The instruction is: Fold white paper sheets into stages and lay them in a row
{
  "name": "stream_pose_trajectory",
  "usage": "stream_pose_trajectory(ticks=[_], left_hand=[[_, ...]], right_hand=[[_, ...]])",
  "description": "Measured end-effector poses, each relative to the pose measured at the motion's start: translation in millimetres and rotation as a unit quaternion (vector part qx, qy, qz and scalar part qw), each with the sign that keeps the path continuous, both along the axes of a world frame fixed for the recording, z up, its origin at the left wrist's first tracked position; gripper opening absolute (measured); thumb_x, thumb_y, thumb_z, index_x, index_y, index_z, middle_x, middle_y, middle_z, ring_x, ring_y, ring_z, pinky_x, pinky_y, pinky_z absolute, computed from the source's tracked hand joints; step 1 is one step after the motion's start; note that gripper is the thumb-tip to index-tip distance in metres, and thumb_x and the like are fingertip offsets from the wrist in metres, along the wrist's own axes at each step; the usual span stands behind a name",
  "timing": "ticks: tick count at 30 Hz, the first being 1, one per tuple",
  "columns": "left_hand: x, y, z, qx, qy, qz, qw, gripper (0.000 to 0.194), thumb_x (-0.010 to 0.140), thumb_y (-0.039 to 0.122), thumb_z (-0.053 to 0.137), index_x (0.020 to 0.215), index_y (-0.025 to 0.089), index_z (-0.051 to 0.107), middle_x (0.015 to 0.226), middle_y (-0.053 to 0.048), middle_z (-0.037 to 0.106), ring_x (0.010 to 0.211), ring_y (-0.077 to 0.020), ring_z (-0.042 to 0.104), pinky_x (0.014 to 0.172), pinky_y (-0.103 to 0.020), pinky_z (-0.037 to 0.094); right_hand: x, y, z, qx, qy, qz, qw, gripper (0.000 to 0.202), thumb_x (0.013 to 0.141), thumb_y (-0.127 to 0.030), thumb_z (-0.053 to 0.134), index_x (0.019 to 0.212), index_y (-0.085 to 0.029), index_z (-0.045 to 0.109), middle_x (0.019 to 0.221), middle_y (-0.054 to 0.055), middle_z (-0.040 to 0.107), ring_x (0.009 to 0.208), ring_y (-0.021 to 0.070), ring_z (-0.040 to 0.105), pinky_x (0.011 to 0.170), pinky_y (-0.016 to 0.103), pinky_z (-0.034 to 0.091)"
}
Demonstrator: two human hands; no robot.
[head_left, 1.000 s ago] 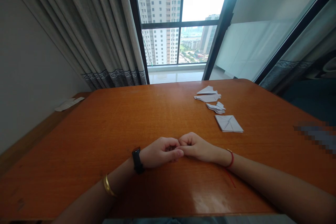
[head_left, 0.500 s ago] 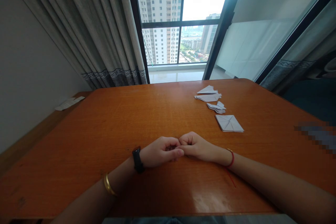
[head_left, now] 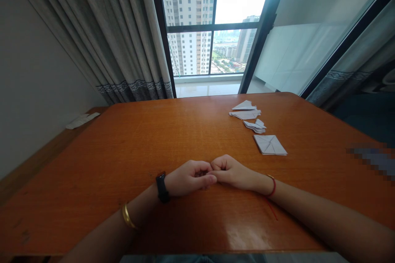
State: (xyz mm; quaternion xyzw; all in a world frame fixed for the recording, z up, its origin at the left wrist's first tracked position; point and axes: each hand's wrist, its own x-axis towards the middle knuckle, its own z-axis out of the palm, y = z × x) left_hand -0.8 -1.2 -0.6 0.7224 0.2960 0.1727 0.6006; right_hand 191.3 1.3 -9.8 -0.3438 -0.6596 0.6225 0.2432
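Left hand: the person's bare left hand (head_left: 188, 178) lies near the middle of the near side, half curled, a gap showing between thumb and forefinger; its fingertips meet the other hand. The inside of the palm is hidden, so I cannot tell whether it holds anything.
Right hand: the bare right hand (head_left: 233, 174) is curled into a loose fist against the left hand's fingers; its palm is hidden too, so its contents cannot be told.
Left wrist and forearm: a black-strapped wristwatch (head_left: 162, 188) and, nearer, a shiny gold bangle (head_left: 127, 216).
Right wrist: a thin red cord bracelet (head_left: 273, 186) with a loose end trailing downward.
Nearest paper: a flat, folded white paper square (head_left: 270, 145) with crossing crease lines lies beyond the right hand, to its right and well apart from it.
Farther papers: a layered, folded white paper piece (head_left: 255, 126), then a long, flat white paper fold (head_left: 245, 114), then a pointed white paper triangle (head_left: 244, 106) farthest.
Tabletop: glossy orange-brown wood (head_left: 123, 148) under both forearms and these papers.
Far left: a pale, flat sheet (head_left: 82, 120) beside the wall.
Far side: a grey patterned-hem curtain (head_left: 123, 41) left of a dark-framed window (head_left: 237, 0).
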Motion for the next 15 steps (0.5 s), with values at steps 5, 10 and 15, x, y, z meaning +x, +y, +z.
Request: stream_pose_trajectory(ticks=[5,10,15], left_hand=[[0.4,0.3,-0.6,-0.004,0.002,0.001,1.0,0.04,0.084,0.053,0.054,0.077,0.014,0.054,0.068,0.0,0.055,0.062,-0.0103,0.049,0.058,-0.021,0.039],[0.0,0.6,-0.7,-0.002,0.005,0.0,1.0,0.04,0.084,0.053,0.054,0.078,0.013,0.054,0.069,0.0,0.056,0.062,-0.0101,0.049,0.058,-0.021,0.039],[-0.1,0.4,-0.8,-0.005,0.001,0.0,1.0,0.039,0.084,0.052,0.054,0.078,0.013,0.054,0.069,0.0,0.055,0.062,-0.0099,0.049,0.058,-0.021,0.039]], right_hand=[[0.3,-0.1,0.4,0.001,-0.002,-0.001,1.0,0.05,0.075,-0.046,0.067,0.05,-0.016,0.035,0.047,-0.008,0.032,0.046,0.0032,0.024,0.041,0.018,0.017],[1.0,0.4,-0.3,-0.001,-0.006,-0.001,1.0,0.05,0.073,-0.045,0.069,0.05,-0.016,0.035,0.047,-0.009,0.031,0.046,0.0031,0.024,0.041,0.018,0.016],[0.7,0.7,-0.8,0.003,-0.005,0.0,1.0,0.049,0.075,-0.045,0.067,0.05,-0.016,0.036,0.047,-0.008,0.031,0.046,0.0033,0.024,0.041,0.018,0.016]])
